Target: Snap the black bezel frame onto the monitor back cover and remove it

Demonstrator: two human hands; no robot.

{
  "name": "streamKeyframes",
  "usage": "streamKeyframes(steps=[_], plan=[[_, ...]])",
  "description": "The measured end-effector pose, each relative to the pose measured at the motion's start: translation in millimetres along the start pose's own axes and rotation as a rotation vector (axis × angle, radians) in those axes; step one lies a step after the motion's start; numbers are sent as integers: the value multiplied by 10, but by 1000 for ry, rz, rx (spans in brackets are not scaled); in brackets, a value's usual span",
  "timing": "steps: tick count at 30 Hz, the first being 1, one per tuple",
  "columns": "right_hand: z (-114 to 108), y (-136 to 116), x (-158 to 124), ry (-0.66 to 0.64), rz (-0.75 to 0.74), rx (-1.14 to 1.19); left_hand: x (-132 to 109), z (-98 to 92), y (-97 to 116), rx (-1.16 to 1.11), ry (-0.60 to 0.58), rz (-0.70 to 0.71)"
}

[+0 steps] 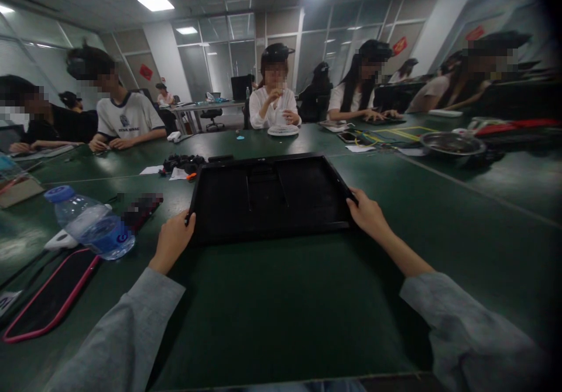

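A black rectangular tray-like panel [267, 196] with a raised rim is in front of me, low over the green table or resting on it; I cannot tell which. Two lines and a small recessed part mark its middle. My left hand [174, 234] grips its left edge, thumb over the rim and fingers mostly out of sight behind. On the opposite edge, my right hand [367, 212] is closed round the side in the same way. Nothing lies inside the panel.
Left of me are a water bottle [94, 225], a pink-edged phone [55, 295] and cables. Dark small items [182, 164] lie beyond the panel on the green table [281, 316]. A metal bowl [452, 143] stands at right. Several people sit around, one behind a white fan [283, 130].
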State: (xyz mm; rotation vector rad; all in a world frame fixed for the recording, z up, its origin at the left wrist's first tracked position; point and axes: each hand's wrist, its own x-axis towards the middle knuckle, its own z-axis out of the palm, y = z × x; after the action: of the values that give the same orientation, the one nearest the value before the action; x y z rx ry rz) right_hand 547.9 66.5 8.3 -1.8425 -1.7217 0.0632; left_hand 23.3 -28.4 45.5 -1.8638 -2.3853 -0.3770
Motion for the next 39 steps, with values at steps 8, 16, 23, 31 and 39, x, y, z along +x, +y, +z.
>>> streamKeyframes(steps=[8, 16, 23, 31, 39], plan=[[11, 12, -5, 8, -21, 13, -5, 11, 10, -6, 23, 6], [14, 14, 7, -2, -67, 2, 46, 85, -80, -98, 48, 16], [43, 36, 6, 36, -75, 18, 103, 213, -136, -335, 59, -53], [128, 101, 56, 68, -116, 116, 73, 319, -165, -443, 75, -70], [-128, -292, -137, 492, -258, -5, -158, 159, 159, -276, 549, 330]])
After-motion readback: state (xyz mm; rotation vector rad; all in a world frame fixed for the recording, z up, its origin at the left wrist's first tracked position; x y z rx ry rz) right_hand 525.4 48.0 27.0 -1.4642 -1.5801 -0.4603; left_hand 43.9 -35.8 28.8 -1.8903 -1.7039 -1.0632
